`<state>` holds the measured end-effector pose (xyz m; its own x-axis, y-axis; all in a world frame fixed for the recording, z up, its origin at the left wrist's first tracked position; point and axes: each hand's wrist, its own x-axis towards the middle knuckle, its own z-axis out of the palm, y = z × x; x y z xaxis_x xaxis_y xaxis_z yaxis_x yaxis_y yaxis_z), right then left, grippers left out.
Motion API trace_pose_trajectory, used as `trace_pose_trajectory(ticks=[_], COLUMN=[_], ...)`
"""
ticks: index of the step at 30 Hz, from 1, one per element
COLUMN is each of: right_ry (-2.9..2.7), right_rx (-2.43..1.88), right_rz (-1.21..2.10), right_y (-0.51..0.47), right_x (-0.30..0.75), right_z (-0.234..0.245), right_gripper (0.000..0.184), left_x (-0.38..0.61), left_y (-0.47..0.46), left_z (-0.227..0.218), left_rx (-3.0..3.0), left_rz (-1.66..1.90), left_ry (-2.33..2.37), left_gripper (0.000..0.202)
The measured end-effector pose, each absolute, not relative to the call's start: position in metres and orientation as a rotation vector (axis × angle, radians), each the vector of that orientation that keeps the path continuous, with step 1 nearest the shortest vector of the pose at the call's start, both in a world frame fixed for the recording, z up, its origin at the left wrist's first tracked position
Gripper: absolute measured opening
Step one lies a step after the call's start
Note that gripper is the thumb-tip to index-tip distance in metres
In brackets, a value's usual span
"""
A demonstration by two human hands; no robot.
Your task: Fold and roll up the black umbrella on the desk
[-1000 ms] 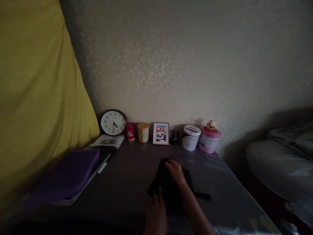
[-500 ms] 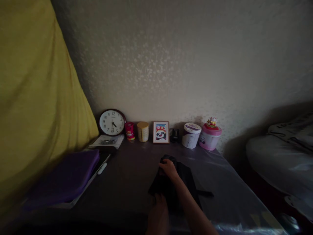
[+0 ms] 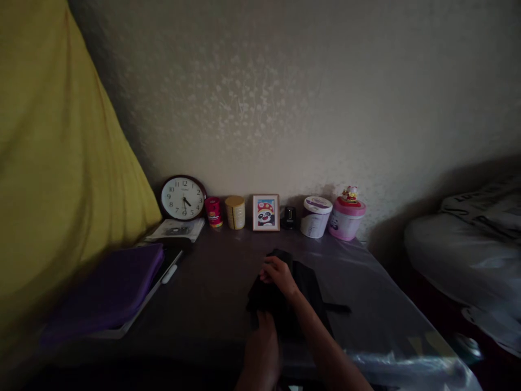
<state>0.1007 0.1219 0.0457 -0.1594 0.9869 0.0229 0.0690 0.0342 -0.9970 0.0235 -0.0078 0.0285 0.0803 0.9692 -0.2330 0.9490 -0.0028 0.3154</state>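
Note:
A black folded cloth point(image 3: 303, 285) lies on the dark table point(image 3: 211, 293) in front of me. My right hand point(image 3: 277, 275) rests on its far left part, fingers curled over a fold of the fabric. My left hand point(image 3: 262, 347) lies nearer to me, pressing on the cloth's near edge with its fingers on the fabric. A thin black strip point(image 3: 337, 308) sticks out from the cloth to the right.
Along the wall stand a clock point(image 3: 182, 197), a red can point(image 3: 213, 212), a yellow can point(image 3: 235, 212), a panda picture frame point(image 3: 266, 213), a white tub point(image 3: 316, 216) and a pink tub point(image 3: 346, 219). A purple folder point(image 3: 109, 285) lies left, beside a yellow curtain point(image 3: 52, 179). Bedding point(image 3: 468, 255) is right.
My right hand slid left across the cloth and curled over a fold. The view tilted up slightly.

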Motion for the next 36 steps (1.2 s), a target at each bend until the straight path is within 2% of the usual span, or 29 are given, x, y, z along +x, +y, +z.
trace_pose_trajectory(ticks=[5,8,14,23,31,36], right_ry=[-1.544,-1.704,-1.913,-2.211,-2.455,-2.641], right_rx=[-1.091,-1.087,-1.119,-1.144,-1.279,-1.197], right_rz=[0.559,0.349,0.225,0.207,-0.064,0.046], right_y=[0.103,0.098,0.097,0.104,0.141,0.154], right_x=[0.142,0.154,0.135,0.115,0.134,0.143], right_z=[0.027,0.007,-0.006,0.025,0.046,0.064], right_gripper=[0.021,0.023,0.028,0.028,0.040,0.041], left_x=[0.021,0.021,0.022,0.023,0.023,0.020], left_y=[-0.010,-0.011,-0.010,-0.008,-0.008,-0.008], left_z=[0.025,0.022,0.025,0.021,0.026,0.028], left_rx=[2.003,2.006,1.986,1.993,1.991,2.037], left_rz=[0.178,0.218,0.132,0.140,0.008,-0.047], left_ry=[1.867,1.870,1.887,1.887,1.898,1.875], left_gripper=[0.058,0.057,0.055,0.055,0.059,0.060])
